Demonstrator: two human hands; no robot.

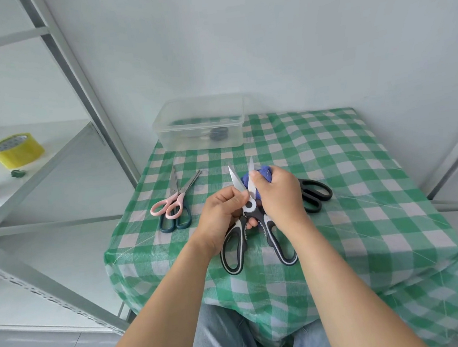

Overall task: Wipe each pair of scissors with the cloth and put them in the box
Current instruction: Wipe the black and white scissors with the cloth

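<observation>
Just this side of the box (175,139), the scissors (250,205) are held with blades spread. The left hand (220,212) pinches one blade near the pivot, and the right hand (277,196) squeezes the cloth (263,171) round the other. They look stiff, weighty and sharp-edged, so they are safest gripped by the rubbery handles.

Single head-worn view, facing forward and down, close over table (361,178)
</observation>
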